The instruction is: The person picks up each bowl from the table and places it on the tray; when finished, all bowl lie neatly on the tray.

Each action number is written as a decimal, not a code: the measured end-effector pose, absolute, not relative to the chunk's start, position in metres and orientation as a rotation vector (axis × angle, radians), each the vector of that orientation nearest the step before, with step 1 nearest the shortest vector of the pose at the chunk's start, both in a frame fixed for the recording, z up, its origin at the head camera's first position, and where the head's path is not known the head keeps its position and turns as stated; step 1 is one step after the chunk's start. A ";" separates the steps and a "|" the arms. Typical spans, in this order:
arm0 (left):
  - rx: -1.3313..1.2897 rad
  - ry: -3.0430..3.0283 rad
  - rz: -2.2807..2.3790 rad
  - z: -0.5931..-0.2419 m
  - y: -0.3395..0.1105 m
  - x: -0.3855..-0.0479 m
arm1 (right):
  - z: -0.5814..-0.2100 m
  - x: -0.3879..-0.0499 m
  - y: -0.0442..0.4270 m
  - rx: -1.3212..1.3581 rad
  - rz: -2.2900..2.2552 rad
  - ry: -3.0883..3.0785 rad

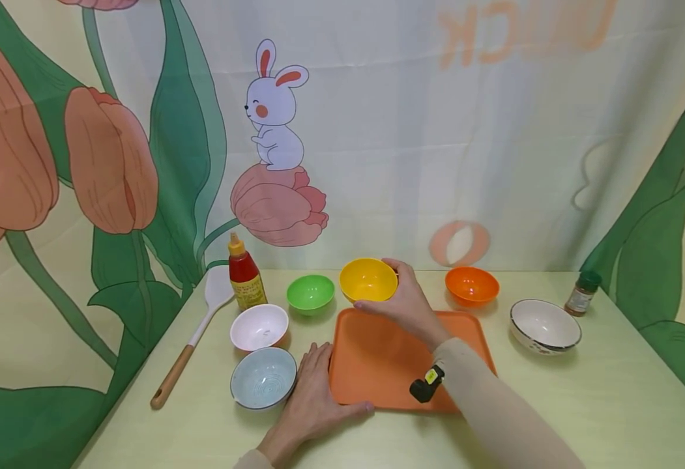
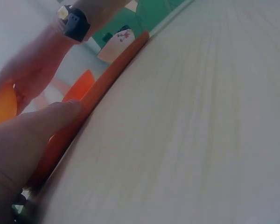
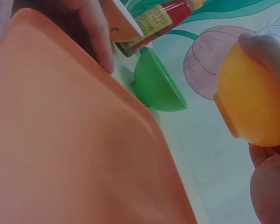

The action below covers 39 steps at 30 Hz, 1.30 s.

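A yellow bowl (image 1: 368,280) is held up by my right hand (image 1: 403,303) above the tray's back edge. In the right wrist view the thumb and fingers grip the yellow bowl (image 3: 252,100) from opposite sides, and its base is off any surface. My left hand (image 1: 313,397) lies at the front left corner of an orange tray (image 1: 371,358). Its fairly straight fingers touch the left side, and the thumb (image 2: 60,112) rests along the front edge. Right beside that hand stands a blue-grey bowl (image 1: 263,378).
Left of the tray are a white bowl (image 1: 259,327), a green bowl (image 1: 310,293), a red sauce bottle (image 1: 246,273) and a spatula (image 1: 192,345). To the right stand an orange bowl (image 1: 472,286), a patterned white bowl (image 1: 544,326) and a spice jar (image 1: 582,294). A printed curtain hangs behind.
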<state>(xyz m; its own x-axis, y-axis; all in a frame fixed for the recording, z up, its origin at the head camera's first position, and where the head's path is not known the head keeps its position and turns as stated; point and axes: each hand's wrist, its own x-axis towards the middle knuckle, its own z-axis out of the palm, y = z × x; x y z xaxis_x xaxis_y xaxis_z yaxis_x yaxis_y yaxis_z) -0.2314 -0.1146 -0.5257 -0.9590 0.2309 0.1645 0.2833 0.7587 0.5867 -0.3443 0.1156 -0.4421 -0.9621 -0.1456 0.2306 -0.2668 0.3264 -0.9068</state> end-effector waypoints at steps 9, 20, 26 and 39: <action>-0.423 -2.849 -0.973 -0.527 -0.115 -0.230 | -0.458 -0.350 0.105 0.348 1.712 -2.508; -0.390 -2.906 -0.966 -0.524 -0.115 -0.232 | -0.478 -0.353 0.094 0.381 1.710 -2.578; -0.397 -2.909 -0.958 -0.524 -0.114 -0.232 | -0.489 -0.352 0.093 0.388 1.651 -2.642; -0.396 -2.916 -0.952 -0.525 -0.113 -0.232 | -0.498 -0.355 0.095 0.414 1.637 -2.709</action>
